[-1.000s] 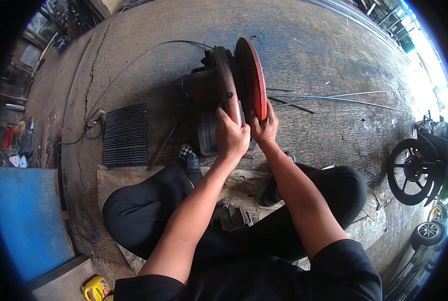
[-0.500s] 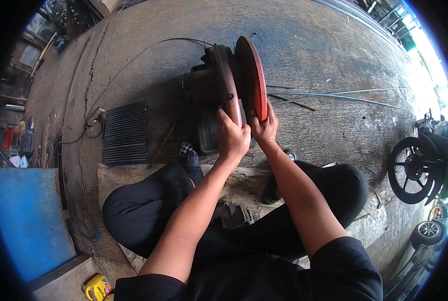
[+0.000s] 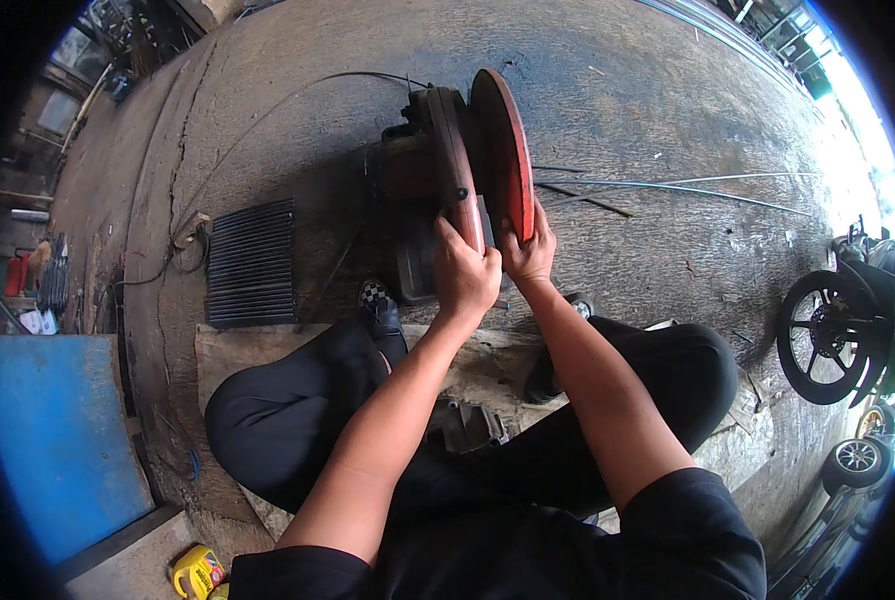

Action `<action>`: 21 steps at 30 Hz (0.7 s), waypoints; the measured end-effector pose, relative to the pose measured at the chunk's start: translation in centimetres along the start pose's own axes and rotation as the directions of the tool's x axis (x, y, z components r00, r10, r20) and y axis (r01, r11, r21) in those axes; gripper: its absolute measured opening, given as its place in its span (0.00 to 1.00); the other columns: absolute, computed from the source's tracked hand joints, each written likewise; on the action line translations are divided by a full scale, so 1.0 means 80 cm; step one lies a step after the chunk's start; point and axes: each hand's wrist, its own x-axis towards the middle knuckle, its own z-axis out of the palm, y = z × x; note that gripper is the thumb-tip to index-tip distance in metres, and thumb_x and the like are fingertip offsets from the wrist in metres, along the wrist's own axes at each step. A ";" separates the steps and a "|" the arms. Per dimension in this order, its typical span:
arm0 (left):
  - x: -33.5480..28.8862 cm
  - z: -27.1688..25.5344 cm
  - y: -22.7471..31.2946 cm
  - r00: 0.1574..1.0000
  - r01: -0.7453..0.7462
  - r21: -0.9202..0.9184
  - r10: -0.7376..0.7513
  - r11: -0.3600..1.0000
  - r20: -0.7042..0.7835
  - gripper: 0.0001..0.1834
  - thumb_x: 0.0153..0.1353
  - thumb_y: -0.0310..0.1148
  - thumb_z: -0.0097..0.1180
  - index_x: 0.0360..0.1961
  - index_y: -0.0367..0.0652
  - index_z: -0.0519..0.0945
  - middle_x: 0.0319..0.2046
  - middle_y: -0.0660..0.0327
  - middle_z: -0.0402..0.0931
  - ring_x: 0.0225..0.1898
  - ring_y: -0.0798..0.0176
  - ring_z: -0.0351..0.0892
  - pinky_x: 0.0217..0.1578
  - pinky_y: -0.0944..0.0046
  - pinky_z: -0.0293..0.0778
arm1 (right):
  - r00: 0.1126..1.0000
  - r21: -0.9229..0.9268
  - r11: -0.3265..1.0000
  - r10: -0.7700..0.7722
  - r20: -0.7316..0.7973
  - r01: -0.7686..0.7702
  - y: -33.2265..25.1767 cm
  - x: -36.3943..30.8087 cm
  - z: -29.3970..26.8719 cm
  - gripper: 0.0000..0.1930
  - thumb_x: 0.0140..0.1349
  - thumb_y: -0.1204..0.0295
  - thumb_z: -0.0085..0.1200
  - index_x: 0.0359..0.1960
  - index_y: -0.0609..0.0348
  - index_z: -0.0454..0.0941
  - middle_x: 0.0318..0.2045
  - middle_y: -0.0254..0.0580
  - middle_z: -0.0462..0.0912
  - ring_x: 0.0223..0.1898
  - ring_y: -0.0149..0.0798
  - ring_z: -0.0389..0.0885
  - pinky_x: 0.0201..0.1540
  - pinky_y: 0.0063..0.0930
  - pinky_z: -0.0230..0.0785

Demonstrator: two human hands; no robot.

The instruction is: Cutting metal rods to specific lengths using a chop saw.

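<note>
In front of my crossed legs stands a heavy machine [image 3: 407, 172] that looks like a cut-off saw, its grey base [image 3: 415, 262] partly behind my left hand. A narrow, worn red guard [image 3: 451, 150] rises on it, and beside that, across a dark gap, is a round red disc-shaped cover [image 3: 513, 150]. My left hand [image 3: 465, 270] is closed round the lower end of the narrow guard. Closed on the cover's lower rim is my right hand [image 3: 530, 250], close beside the left. Whatever lies inside the gap is too dark to make out.
Left of the machine lies a stack of dark rods [image 3: 251, 264] near a cable. Thin metal rods [image 3: 687, 186] stretch to the right. A motorcycle wheel [image 3: 823, 337] stands at far right, a blue panel [image 3: 62, 440] at left, a yellow container [image 3: 197, 573] at lower left.
</note>
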 end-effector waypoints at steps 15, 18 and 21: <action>-0.005 0.007 -0.014 0.986 -0.144 -0.006 0.143 0.990 -0.084 0.35 0.48 0.25 0.56 0.58 0.28 0.57 0.34 0.33 0.75 0.36 0.31 0.77 0.38 0.42 0.73 | 0.999 -0.018 0.999 0.038 0.007 -0.038 0.005 -0.007 0.002 0.33 0.50 0.67 0.57 0.61 0.60 0.67 0.53 0.56 0.76 0.51 0.58 0.77 0.52 0.42 0.72; -0.006 0.007 -0.015 0.997 -0.075 -0.031 0.074 0.997 -0.023 0.35 0.48 0.25 0.56 0.58 0.28 0.57 0.34 0.33 0.75 0.35 0.31 0.77 0.37 0.42 0.73 | 0.999 -0.013 0.999 0.038 0.011 -0.038 0.005 -0.008 0.002 0.33 0.50 0.67 0.57 0.61 0.60 0.67 0.53 0.56 0.76 0.51 0.58 0.77 0.52 0.42 0.72; -0.007 0.005 -0.014 0.997 -0.077 -0.044 0.076 0.996 -0.019 0.35 0.48 0.25 0.56 0.58 0.29 0.57 0.34 0.33 0.75 0.36 0.31 0.77 0.37 0.42 0.73 | 0.999 -0.007 0.999 0.041 0.012 -0.041 0.006 -0.009 0.002 0.33 0.50 0.67 0.57 0.61 0.60 0.67 0.53 0.57 0.76 0.52 0.58 0.77 0.52 0.42 0.72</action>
